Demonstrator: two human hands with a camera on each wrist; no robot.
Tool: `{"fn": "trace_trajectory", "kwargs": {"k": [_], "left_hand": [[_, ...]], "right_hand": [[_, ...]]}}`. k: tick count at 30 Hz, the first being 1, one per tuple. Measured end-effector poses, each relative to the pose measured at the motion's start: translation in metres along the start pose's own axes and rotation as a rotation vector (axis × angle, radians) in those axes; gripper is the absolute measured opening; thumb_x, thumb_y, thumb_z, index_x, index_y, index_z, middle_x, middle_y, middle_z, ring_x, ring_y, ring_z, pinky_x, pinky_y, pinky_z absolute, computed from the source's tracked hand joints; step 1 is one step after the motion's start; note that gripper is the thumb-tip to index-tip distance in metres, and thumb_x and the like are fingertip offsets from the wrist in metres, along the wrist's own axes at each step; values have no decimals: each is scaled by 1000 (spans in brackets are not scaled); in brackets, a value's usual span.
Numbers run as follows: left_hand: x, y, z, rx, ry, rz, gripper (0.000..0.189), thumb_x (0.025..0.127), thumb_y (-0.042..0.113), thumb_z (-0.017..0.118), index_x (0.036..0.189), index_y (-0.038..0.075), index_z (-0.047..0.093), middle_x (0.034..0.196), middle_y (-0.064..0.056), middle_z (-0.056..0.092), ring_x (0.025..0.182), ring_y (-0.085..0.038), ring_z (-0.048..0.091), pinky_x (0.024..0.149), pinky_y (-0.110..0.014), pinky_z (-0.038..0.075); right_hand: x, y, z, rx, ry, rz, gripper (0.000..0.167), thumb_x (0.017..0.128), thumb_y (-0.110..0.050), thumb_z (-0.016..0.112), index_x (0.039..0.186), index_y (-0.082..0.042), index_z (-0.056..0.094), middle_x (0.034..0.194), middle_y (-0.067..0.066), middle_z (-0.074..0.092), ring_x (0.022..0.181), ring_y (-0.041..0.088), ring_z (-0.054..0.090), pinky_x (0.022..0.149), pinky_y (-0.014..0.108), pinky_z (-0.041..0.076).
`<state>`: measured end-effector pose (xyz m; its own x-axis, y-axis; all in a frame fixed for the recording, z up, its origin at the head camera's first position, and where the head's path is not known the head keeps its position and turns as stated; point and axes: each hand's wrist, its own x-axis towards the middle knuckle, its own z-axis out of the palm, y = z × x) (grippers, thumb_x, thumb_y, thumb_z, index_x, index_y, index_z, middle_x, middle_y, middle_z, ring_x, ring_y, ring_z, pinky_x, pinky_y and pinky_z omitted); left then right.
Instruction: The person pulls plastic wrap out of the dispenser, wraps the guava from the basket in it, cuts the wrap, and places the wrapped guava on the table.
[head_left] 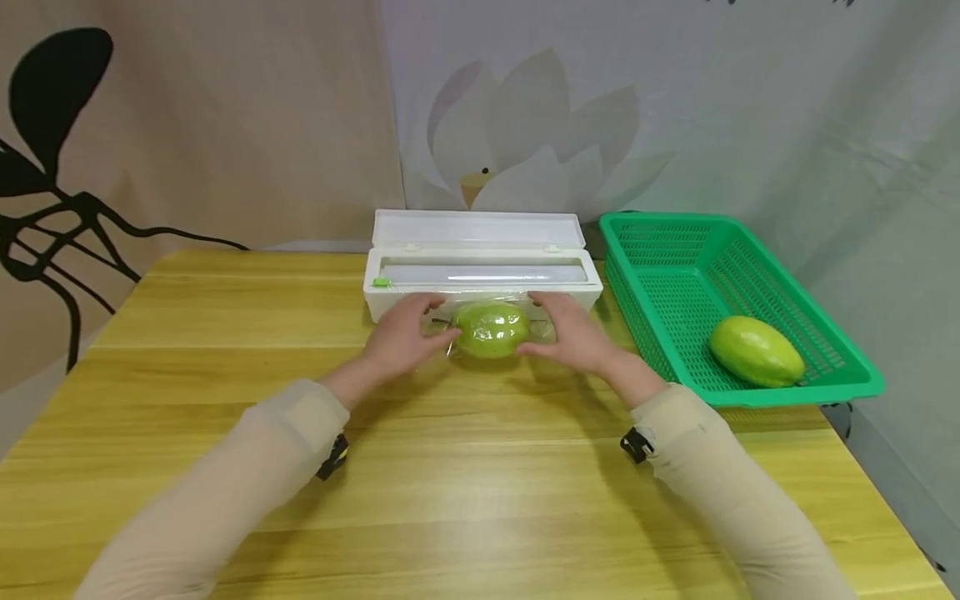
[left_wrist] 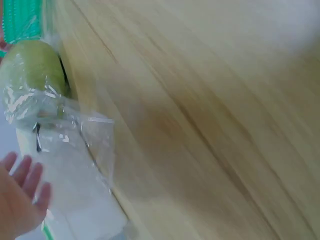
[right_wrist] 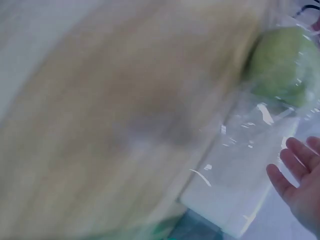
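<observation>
An oval yellow-green fruit [head_left: 492,330] lies under shiny clear plastic film [left_wrist: 100,142] on the table, right before a white film dispenser [head_left: 483,305]. My left hand [head_left: 407,335] is at the fruit's left side, its thumb tip close to the fruit. On the other side is my right hand [head_left: 572,333], thumb likewise near the skin. Both wrist views show spread, fairly straight fingers beside loose film and the dispenser, apart from the fruit. Whether any fingertip touches the film cannot be made out.
The dispenser's lid [head_left: 480,229] stands raised, showing the roll [head_left: 483,273] and a green slider [head_left: 382,282]. To the right, a green plastic basket [head_left: 663,333] holds another yellow-green fruit [head_left: 756,352]. A curtain-like wall [head_left: 262,125] rises behind the wooden table [head_left: 480,500].
</observation>
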<state>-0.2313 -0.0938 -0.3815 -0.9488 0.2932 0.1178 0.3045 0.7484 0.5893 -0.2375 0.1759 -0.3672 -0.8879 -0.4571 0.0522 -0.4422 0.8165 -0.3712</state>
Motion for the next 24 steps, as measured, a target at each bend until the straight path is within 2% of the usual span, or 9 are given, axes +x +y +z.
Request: {"fn": "trace_trajectory", "kwargs": {"k": [2, 4, 6, 8, 11, 14, 17, 20, 24], "left_hand": [[-2, -4, -10, -21, 113, -18, 47, 87, 33, 64, 123, 5, 53, 119, -13, 59, 109, -29, 55, 94, -45, 46], [-3, -11, -18, -20, 238, -48, 40, 87, 29, 65, 117, 4, 56, 111, -14, 59, 102, -30, 55, 87, -43, 47], [-2, -21, -24, -6, 334, -92, 46, 85, 29, 68, 119, 2, 54, 112, -17, 56, 104, -32, 52, 87, -45, 44], [-1, -32, -27, 4, 373, -146, 59, 82, 34, 71, 125, 0, 49, 117, -19, 51, 109, -35, 47, 90, -48, 41], [3, -46, -29, -19, 339, -222, 75, 79, 42, 72, 133, -1, 42, 130, -22, 45, 119, -38, 42, 97, -51, 39], [6, -54, -30, -61, 268, -262, 77, 82, 41, 69, 138, -1, 38, 137, -22, 44, 121, -38, 45, 99, -51, 40], [7, -58, -30, -87, 238, -271, 72, 85, 36, 68, 140, 0, 37, 136, -20, 49, 100, -32, 57, 85, -44, 48], [8, -58, -31, -91, 250, -262, 68, 85, 30, 68, 139, -1, 40, 129, -20, 55, 76, -24, 55, 64, -32, 46], [10, -57, -30, -120, 258, -256, 66, 84, 26, 70, 136, -2, 43, 127, -20, 58, 74, -19, 55, 58, -22, 41]], "right_hand": [[1, -4, -7, 11, 24, 7, 84, 79, -46, 70, 142, -3, 35, 141, 16, 45, 128, 33, 41, 107, 48, 36], [3, -8, -14, 35, 49, 17, 78, 81, -44, 69, 141, -4, 38, 137, 15, 48, 125, 32, 45, 105, 47, 38], [5, -12, -19, 79, 72, 24, 72, 83, -40, 68, 139, -4, 40, 135, 15, 50, 124, 32, 45, 104, 47, 38], [8, -14, -21, 127, 91, 25, 68, 84, -38, 67, 138, -4, 42, 133, 15, 51, 124, 31, 46, 104, 46, 38], [14, -17, -22, 184, 111, 18, 64, 86, -34, 66, 137, -4, 43, 133, 15, 51, 123, 31, 47, 104, 46, 38], [22, -20, -20, 219, 112, 17, 61, 87, -35, 65, 136, -5, 44, 131, 14, 53, 122, 30, 48, 103, 44, 39], [32, -25, -18, 225, 109, 16, 57, 88, -36, 63, 134, -6, 48, 128, 13, 56, 119, 28, 50, 102, 44, 40], [44, -33, -17, 227, 106, 11, 53, 88, -36, 63, 130, -6, 52, 125, 12, 59, 116, 27, 53, 100, 43, 41], [63, -48, -10, 261, 101, 7, 48, 87, -32, 66, 125, -5, 56, 120, 12, 62, 112, 26, 56, 99, 41, 43]]}}
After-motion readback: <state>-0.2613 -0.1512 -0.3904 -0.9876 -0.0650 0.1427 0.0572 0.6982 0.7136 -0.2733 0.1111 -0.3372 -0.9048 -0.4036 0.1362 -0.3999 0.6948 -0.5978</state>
